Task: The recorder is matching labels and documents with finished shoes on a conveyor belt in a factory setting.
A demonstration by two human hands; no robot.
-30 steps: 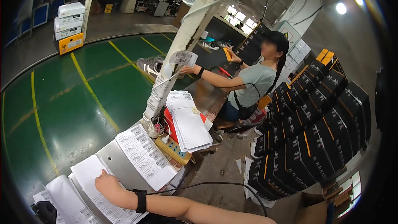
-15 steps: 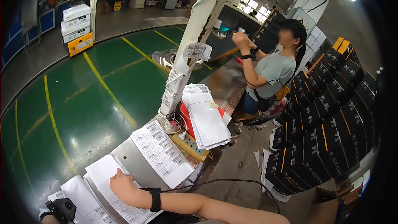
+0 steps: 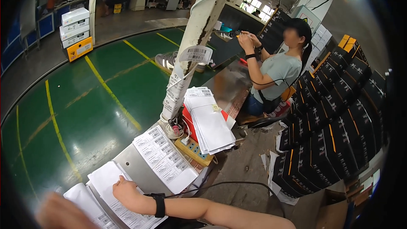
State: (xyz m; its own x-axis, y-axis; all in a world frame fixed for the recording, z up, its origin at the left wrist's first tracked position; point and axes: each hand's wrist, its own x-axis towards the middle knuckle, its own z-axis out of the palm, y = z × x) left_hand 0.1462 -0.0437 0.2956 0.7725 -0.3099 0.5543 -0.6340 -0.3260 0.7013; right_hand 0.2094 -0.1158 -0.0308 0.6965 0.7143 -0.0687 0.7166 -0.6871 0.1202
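Note:
My right hand [image 3: 129, 196] rests on a stack of white label sheets [image 3: 106, 174], its fingers curled, one fingertip poking up at the far side. Whatever those fingers pinch, if anything, is hidden. A black band circles that wrist. At the lower left my left hand [image 3: 63, 214] is smeared by motion, over a second white label stack [image 3: 80, 193]; its fingers cannot be made out. To the right of my right hand, a sheet of printed barcode labels [image 3: 163, 159] lies on the grey metal plate [image 3: 133, 161].
Beyond lies a green belt [image 3: 85, 118] with yellow lines. A white post [image 3: 186, 59] rises near a yellow power strip [image 3: 193, 150] and a paper stack [image 3: 210, 123]. A co-worker [image 3: 277, 72] sits near stacked black boxes [image 3: 318, 152]. Sneakers [image 3: 165, 61] sit on the belt.
My left hand has come up into view at the lower left, blurred, covering part of the left stack. My right hand stays in nearly the same place. The co-worker's hands have shifted slightly.

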